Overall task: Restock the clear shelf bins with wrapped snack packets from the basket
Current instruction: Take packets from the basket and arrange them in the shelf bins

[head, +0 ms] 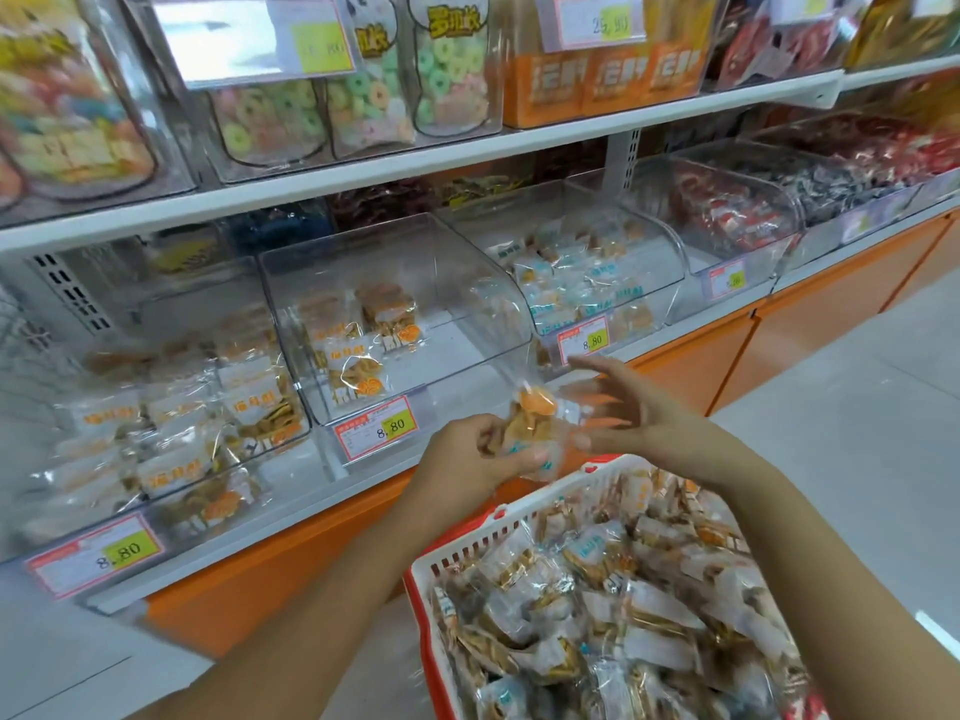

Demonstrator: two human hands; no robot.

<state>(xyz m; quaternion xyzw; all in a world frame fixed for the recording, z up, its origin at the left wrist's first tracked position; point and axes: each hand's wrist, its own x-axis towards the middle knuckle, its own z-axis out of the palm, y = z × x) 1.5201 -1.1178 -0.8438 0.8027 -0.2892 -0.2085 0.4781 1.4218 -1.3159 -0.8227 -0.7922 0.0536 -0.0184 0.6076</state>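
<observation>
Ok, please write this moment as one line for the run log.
left hand: holds snack packets | right hand: open, beside them | basket: full | middle bin: few packets

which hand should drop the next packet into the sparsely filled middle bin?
Left, probably. The left hand grips the packets and sits nearest the middle bin; the right hand is open, fingers spread, gripping nothing.

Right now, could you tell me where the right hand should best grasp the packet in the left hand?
Probably pinch the free upper end of the packet, coming from its right: the left hand grips the lower part, leaving the top exposed beside the right hand.
</observation>
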